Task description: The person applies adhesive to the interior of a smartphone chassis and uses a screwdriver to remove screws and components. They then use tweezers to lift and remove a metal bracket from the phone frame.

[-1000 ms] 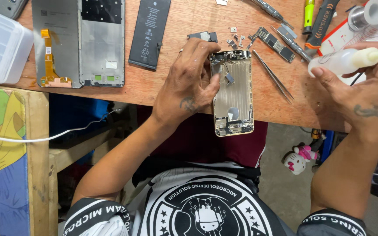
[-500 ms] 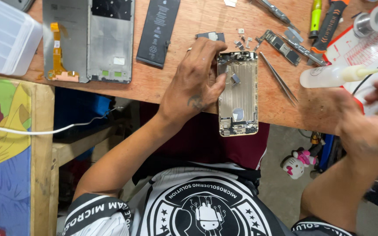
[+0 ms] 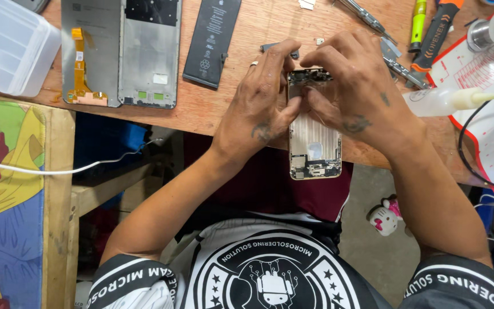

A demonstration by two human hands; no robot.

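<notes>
An opened phone housing (image 3: 314,143) lies at the front edge of the wooden bench (image 3: 212,109), its bare metal inside facing up. My left hand (image 3: 264,103) grips its left side, fingers reaching to the top end. My right hand (image 3: 353,91) covers the upper right part, fingertips pressed on the housing near the top. Both hands meet over the phone's upper half, which is mostly hidden. A soft squeeze bottle with a pointed nozzle (image 3: 447,100) lies on the bench just right of my right hand.
A black phone battery (image 3: 211,41), a display panel with an orange flex cable (image 3: 90,54) and a metal frame (image 3: 150,54) lie at the back left. A clear plastic box (image 3: 7,48) stands far left. Screwdrivers (image 3: 430,31), tweezers and a solder spool (image 3: 493,28) are at the right.
My right hand has put the squeeze bottle down on the bench and come left onto the phone housing. My left hand has stayed on the phone.
</notes>
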